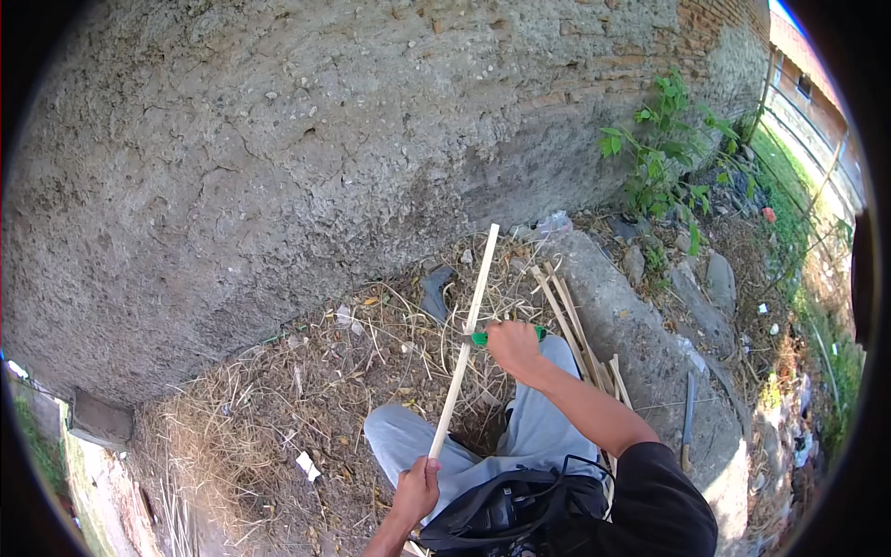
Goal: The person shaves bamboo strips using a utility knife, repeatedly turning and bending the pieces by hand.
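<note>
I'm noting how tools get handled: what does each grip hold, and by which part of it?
The left grip holds a pale strip near its lower end; the right grip holds a green-handled tool by its handle.

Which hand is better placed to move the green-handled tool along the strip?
Probably the right hand: it grips the green-handled tool at the pale strip. The left hand holds the strip's near end.

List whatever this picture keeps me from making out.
In the head view:
Middle of the green handle: covered by the right hand.
Gripped part of the pale strip: covered by the left hand.
Left forearm: cut off by lower edge.
Building: cut off by lens rim.
</note>
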Tool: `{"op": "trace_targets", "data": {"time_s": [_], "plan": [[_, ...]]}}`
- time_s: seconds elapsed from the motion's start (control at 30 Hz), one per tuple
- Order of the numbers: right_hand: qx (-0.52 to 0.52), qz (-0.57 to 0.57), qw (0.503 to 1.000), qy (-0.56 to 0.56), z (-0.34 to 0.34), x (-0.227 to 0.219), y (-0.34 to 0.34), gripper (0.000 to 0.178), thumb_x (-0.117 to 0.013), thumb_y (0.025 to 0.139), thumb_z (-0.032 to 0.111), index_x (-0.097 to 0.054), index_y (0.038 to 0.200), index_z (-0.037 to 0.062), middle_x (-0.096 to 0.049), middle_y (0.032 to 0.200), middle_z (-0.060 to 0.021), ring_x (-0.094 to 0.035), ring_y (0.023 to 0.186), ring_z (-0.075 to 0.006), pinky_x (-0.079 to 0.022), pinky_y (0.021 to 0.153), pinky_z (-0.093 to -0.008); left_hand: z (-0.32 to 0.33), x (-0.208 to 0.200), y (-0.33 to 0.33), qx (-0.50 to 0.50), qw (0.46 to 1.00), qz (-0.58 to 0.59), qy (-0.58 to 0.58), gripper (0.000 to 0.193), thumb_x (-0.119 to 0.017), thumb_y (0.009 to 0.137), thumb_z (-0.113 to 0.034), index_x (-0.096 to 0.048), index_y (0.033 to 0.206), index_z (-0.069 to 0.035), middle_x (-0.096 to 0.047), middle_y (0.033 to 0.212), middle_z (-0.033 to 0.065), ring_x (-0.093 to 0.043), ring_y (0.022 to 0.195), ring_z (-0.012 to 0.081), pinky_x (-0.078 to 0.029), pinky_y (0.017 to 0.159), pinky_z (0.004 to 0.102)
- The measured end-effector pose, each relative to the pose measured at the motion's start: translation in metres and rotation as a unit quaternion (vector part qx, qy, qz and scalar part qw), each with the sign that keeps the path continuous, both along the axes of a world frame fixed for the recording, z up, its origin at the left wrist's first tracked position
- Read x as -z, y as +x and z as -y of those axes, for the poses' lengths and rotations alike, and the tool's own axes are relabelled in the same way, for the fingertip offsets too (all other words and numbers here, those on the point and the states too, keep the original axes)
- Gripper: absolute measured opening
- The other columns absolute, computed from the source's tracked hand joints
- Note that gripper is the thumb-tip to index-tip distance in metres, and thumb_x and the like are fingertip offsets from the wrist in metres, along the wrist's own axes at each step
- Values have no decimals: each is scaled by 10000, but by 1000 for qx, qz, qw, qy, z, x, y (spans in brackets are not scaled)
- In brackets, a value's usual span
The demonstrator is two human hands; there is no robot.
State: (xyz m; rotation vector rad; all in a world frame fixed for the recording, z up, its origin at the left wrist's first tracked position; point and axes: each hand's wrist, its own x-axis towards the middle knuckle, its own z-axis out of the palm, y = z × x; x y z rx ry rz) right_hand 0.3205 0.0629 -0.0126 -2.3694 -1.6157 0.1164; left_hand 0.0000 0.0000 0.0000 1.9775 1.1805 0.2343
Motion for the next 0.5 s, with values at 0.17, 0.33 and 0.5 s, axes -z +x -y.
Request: {"op": "trace_targets", "data": {"time_s": [0.17, 0.33, 0.5], "plan": [[6, 20, 999, 27, -18, 11, 5, 135, -591, 799, 133, -689, 790, 40, -704, 773, -172, -712, 712, -338, -562, 618, -447, 0, -12, 3, -4, 998, 37, -49, 315, -452, 1027, -281, -597, 936, -17, -604, 625, 119, -615, 542, 243, -488, 562, 385], [49, 58, 997, 12, -40, 8, 29, 130, -600, 824, 126, -707, 789, 60, -710, 788, -147, -716, 745, -314, -562, 614, -427, -1, -5, -19, -72, 921, 153, -350, 331, -440, 1041, -304, -590, 913, -37, -502, 599, 14, -450, 463, 122, -389, 456, 291], [88, 79, 992, 46, -32, 25, 94, 119, -624, 824, 145, -711, 821, 64, -704, 795, -161, -706, 773, -332, -560, 689, -444, 4, 1, -38, -72, 867, 161, -466, 324, -442, 1046, -312, -583, 902, -58, -406, 606, -52, -334, 457, 45, -279, 407, 225]]}}
